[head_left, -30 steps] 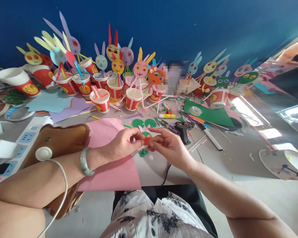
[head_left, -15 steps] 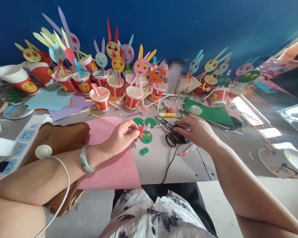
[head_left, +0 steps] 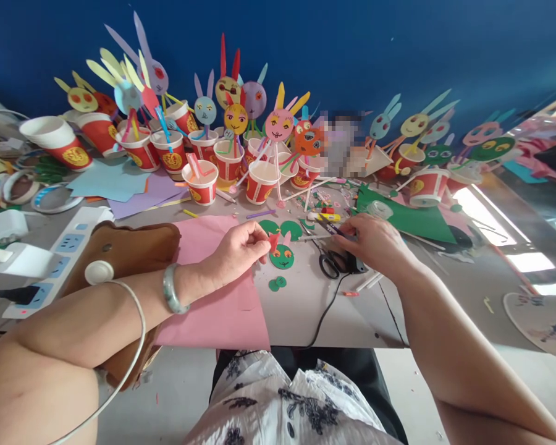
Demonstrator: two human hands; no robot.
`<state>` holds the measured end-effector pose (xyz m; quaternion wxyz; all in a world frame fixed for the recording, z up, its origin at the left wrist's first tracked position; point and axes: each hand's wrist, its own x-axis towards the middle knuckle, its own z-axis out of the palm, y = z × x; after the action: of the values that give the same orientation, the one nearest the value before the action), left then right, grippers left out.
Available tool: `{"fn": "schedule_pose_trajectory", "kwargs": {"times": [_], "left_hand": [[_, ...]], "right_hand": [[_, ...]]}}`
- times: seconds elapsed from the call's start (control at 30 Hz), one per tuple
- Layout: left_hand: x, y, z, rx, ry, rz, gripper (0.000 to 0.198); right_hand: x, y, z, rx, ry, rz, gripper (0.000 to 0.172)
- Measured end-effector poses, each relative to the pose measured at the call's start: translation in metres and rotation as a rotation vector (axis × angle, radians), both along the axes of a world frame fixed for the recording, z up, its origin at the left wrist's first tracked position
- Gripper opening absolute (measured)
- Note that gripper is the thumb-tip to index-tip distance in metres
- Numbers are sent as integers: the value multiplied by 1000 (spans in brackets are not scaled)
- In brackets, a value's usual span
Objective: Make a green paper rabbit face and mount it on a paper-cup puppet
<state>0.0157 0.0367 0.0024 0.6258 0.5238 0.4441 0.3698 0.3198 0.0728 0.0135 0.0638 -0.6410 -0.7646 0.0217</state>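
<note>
My left hand [head_left: 241, 250] pinches a small red paper piece [head_left: 273, 241] just above a green paper face [head_left: 282, 256] that lies on the grey table [head_left: 306, 309]. My right hand [head_left: 375, 244] reaches to the right of it and rests curled over a black glue gun [head_left: 354, 264], beside black-handled scissors [head_left: 330, 262]. Two small green paper discs [head_left: 277, 283] lie below the face. Two larger green half-rounds [head_left: 280, 228] sit behind it. A pink paper sheet [head_left: 213, 284] lies under my left wrist.
Several red paper cups with paper rabbit figures [head_left: 259, 179] crowd the back of the table. A brown bag [head_left: 125, 253] and a white power strip [head_left: 60, 253] lie at left. Green paper [head_left: 412, 216], straws and a yellow glue stick [head_left: 322, 217] lie at right. A black cord [head_left: 324, 315] runs to the table edge.
My right hand left the red piece and moved right onto the glue gun. My left hand kept the red piece, holding it over the green face. The view shifted slightly.
</note>
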Motion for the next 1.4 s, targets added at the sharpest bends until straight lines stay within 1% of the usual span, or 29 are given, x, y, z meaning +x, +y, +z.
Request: {"fn": "schedule_pose_trajectory", "kwargs": {"times": [0.07, 0.1, 0.17, 0.23, 0.3, 0.37, 0.5, 0.63, 0.7, 0.83, 1.0, 1.17, 1.3, 1.4], "left_hand": [[1, 1, 0, -9, -13, 12, 7], [1, 2, 0, -14, -23, 18, 8], [2, 3, 0, -31, -41, 22, 11], [2, 3, 1, -52, -69, 27, 14], [2, 4, 1, -71, -111, 44, 18], [2, 4, 2, -84, -161, 50, 21], [1, 5, 6, -98, -237, 19, 27], [1, 6, 4, -85, -251, 23, 22], [0, 6, 2, -86, -216, 27, 20], [-1, 5, 2, -105, -156, 19, 19], [-3, 4, 5, -102, -126, -14, 16], [-4, 4, 7, -54, -172, -43, 12], [-4, 4, 7, -51, -168, -46, 12], [-4, 4, 6, -64, -154, -54, 14]], "right_hand": [[-9, -7, 14, 33, 129, 1, 21], [-15, -11, 20, 20, 230, -2, 22], [-32, -21, 30, -88, 492, 6, 32], [-51, -30, 33, -195, 789, 62, 42], [-68, -37, 30, -253, 958, 92, 46], [-82, -41, 22, -283, 1072, 89, 46], [-92, -44, 2, -268, 1239, 63, 42], [-89, -45, -10, -306, 1238, 90, 42], [-86, -46, -13, -321, 1180, 105, 42], [-85, -49, -17, -266, 1018, 153, 39], [-92, -54, -19, -223, 870, 229, 35], [-96, -57, -19, -183, 803, 301, 40], [-97, -56, -19, -158, 783, 304, 43], [-97, -56, -18, -178, 778, 282, 45]]}}
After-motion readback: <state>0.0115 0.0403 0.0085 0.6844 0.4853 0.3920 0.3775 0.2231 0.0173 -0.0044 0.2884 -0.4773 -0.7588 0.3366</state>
